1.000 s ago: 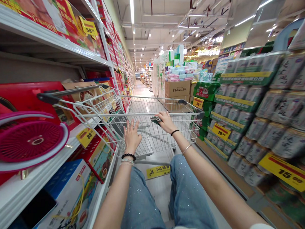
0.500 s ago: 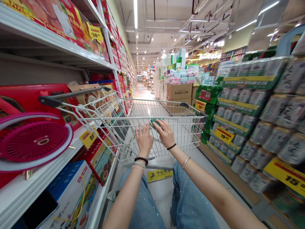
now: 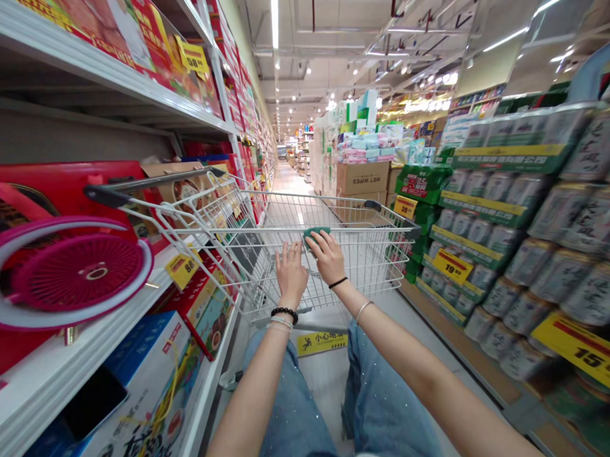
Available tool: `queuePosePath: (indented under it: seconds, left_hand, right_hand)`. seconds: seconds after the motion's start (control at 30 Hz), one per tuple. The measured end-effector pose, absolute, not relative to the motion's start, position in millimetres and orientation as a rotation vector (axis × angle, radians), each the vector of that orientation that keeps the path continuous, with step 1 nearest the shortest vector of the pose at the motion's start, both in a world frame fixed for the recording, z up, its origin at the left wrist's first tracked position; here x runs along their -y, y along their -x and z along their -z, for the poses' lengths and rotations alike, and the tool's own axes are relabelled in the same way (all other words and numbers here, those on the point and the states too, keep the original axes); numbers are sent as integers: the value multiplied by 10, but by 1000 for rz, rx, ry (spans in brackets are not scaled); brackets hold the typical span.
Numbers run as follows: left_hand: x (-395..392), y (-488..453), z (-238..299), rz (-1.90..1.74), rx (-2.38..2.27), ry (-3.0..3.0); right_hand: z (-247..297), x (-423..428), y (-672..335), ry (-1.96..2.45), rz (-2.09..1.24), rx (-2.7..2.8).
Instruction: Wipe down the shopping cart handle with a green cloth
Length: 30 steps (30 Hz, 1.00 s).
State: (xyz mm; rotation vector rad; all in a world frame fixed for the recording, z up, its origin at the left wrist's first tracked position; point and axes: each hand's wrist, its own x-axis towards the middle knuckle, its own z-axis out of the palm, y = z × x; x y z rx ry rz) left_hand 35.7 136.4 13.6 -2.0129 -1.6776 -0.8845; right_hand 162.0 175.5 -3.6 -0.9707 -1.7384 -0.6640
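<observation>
Where the shopping cart's push bar [image 3: 235, 229] crosses ahead, the right hand [image 3: 331, 257] closes its grip over a green pad [image 3: 311, 235] lying on the bar. Just beside it, the left hand [image 3: 290, 272] keeps its grip spread, fingers [image 3: 286, 250] just below the bar. Red gift boxes [image 3: 48, 197] fill the white shelf [image 3: 64, 370] on the left; stacked cans [image 3: 551, 273] line the right.

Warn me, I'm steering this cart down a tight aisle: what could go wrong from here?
The wire shopping cart runs close to the round magenta plastic mesh disc on the left shelf, so it might snag it. The green cloth-like item under the right hand could slip off the rim. A yellow slip-warning sign suggests possibly slick flooring.
</observation>
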Motion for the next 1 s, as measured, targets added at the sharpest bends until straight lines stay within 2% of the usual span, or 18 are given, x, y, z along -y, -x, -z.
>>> queuePosePath:
  seconds: [0.8, 1.0]
  left_hand:
    - [-1449, -360, -63, 991, 1643, 2006]
    - [-1477, -352, -37, 1019, 1625, 2008]
  right_hand:
    - [74, -1717, -1939, 1026, 669, 1687]
    - [220, -1754, -1985, 1055, 653, 1706]
